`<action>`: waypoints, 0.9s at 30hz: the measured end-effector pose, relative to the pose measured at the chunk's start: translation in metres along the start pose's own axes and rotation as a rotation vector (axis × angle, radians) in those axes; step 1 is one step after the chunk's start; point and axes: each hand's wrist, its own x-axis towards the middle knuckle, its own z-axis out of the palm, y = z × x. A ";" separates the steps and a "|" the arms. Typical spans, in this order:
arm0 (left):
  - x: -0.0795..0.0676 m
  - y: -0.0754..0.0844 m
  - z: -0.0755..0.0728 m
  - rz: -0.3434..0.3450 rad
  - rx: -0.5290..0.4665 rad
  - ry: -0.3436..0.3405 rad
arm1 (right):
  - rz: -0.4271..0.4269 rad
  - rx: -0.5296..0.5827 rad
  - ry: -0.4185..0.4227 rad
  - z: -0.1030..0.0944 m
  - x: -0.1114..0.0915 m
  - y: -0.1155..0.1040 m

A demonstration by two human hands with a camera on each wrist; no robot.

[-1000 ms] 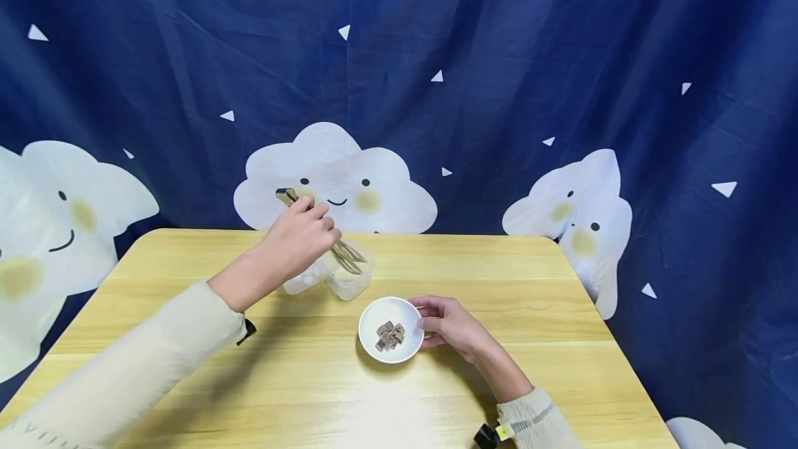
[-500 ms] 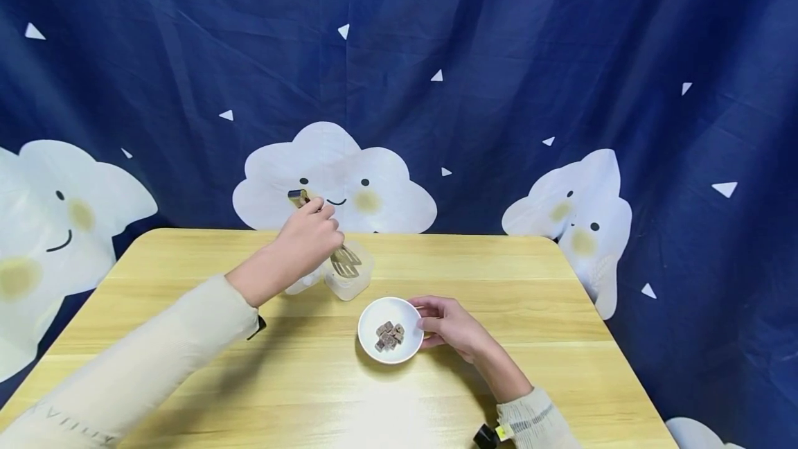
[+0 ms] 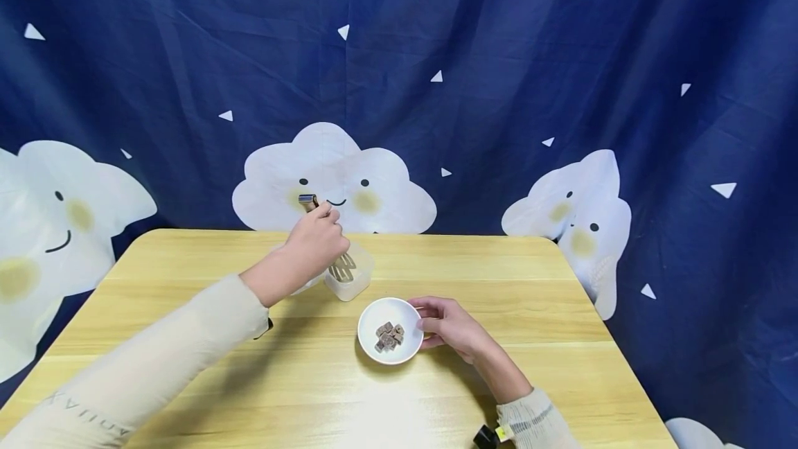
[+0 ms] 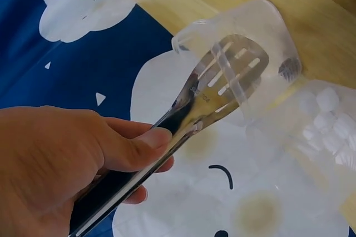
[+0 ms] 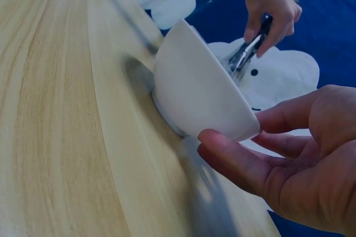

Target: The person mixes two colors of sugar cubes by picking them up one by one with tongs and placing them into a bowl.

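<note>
Left hand: the left hand (image 3: 314,248) pinches the shiny metal tongs (image 4: 206,103) between thumb and fingers, at ten o'clock from the bowl (clock read in the head view).
Right hand: the right hand (image 3: 455,328), at the bowl's three o'clock, grips its rim with thumb and fingers.
Tongs: slotted, round-ended leaves pointing towards five o'clock, handle end towards eleven; they dip past the rim of a translucent plastic container with rounded corners (image 3: 363,276). Whether the tips touch its base, I cannot tell.
Bowl: a smooth white round bowl (image 3: 373,319), upright on the table, a small heap of rough brown cubes (image 3: 389,337) inside.
Container: between ten and eleven o'clock from the bowl; one dark, coarse-looking piece (image 4: 289,70) shows in it (near the tongs' leaves).
Neighbour: a second translucent container (image 4: 292,131) at ten o'clock, partly hidden, with rounded white lumps (image 4: 327,123).
Table: pale, glossy, wood-grained table (image 3: 474,262).
Backdrop: creased navy cloth (image 3: 399,33) at twelve, printed with white clouds and triangles (the clouds smile).
</note>
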 end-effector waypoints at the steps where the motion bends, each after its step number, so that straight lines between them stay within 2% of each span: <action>1: 0.000 0.001 0.001 0.002 0.006 -0.001 | 0.000 0.001 -0.001 0.000 0.000 0.000; 20: 0.005 0.010 0.003 0.027 0.049 -0.131 | 0.004 0.000 0.002 0.000 0.000 0.000; 27: 0.005 0.011 0.006 0.024 0.061 -0.126 | 0.007 0.002 0.000 0.000 0.001 0.000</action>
